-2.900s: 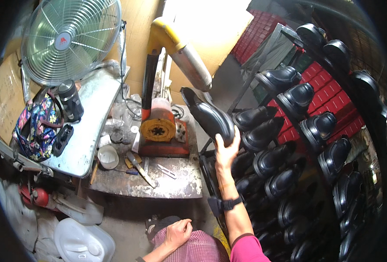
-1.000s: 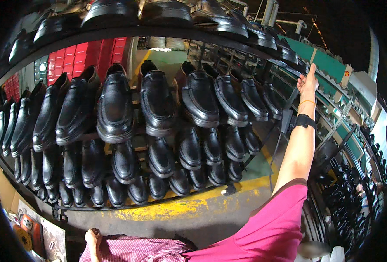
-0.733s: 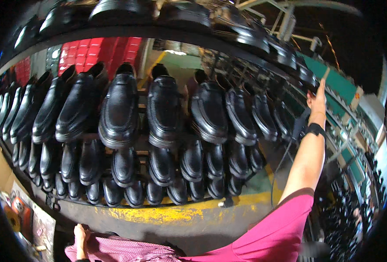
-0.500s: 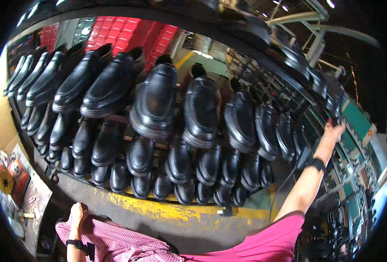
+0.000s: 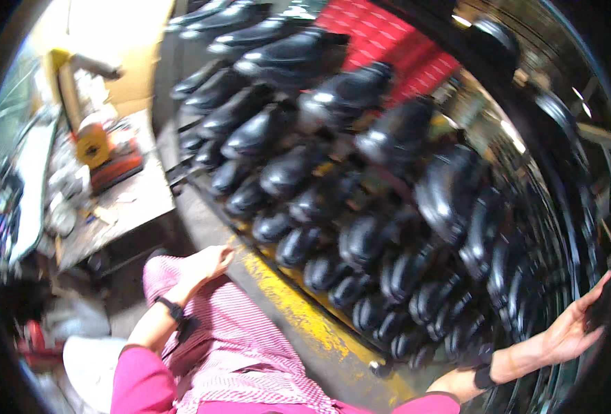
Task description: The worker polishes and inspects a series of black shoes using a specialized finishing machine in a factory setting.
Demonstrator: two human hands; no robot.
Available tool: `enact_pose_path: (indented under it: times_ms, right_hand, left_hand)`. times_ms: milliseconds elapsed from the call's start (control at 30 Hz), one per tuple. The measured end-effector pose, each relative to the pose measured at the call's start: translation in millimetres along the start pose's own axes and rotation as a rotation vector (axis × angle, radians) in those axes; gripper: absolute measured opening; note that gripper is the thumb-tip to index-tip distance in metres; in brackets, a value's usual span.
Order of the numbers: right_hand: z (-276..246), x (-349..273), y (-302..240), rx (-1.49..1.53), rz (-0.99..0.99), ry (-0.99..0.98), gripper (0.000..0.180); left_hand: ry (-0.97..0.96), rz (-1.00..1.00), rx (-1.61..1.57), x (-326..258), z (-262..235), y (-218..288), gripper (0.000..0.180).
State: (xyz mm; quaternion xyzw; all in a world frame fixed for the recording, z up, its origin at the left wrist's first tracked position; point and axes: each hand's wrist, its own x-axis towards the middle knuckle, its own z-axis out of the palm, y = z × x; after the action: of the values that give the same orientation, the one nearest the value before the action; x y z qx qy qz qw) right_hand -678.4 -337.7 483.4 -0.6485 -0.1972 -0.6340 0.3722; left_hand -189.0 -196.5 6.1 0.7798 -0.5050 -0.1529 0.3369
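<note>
The left hand (image 5: 209,263) is rested empty on the pink striped lap (image 5: 229,338), fingers loosely apart. The right hand (image 5: 578,324) is stretched open against the far edge of the shoe rack (image 5: 305,293); nothing is gripped. The black shoes (image 5: 360,207) are seated in rows, seemingly all loaded. A cluttered workbench (image 5: 112,207) is seen behind.

We see a tall rack (image 5: 526,138) filling the middle and right of the scene, its tilted tiers loaded with rows of glossy black shoes (image 5: 360,241), toes pointing down and out, packed just beside one another. On the far left stands a worn workbench (image 5: 122,207), littered with small tools and scraps too blurred to tell apart; an orange-and-red machine (image 5: 102,152) sits on its far end.
</note>
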Motion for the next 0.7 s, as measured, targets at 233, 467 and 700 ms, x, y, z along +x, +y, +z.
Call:
enact_pose_path:
  times_ms: [233, 467, 700]
  right_hand:
    - [263, -173, 214, 0.374, 0.947, 0.583, 0.040]
    - [425, -275, 380, 0.767, 1.605, 0.363, 0.033]
    - [549, -317, 485, 0.674, 1.661, 0.376, 0.028]
  left_hand:
    - [0.393, -0.243, -0.659, -69, -83, -59, 0.023]
    - [0.643, -0.281, -0.347, -129, -141, -117, 0.019]
    - [0.718, -0.152, -0.033, -127, -156, -154, 0.012]
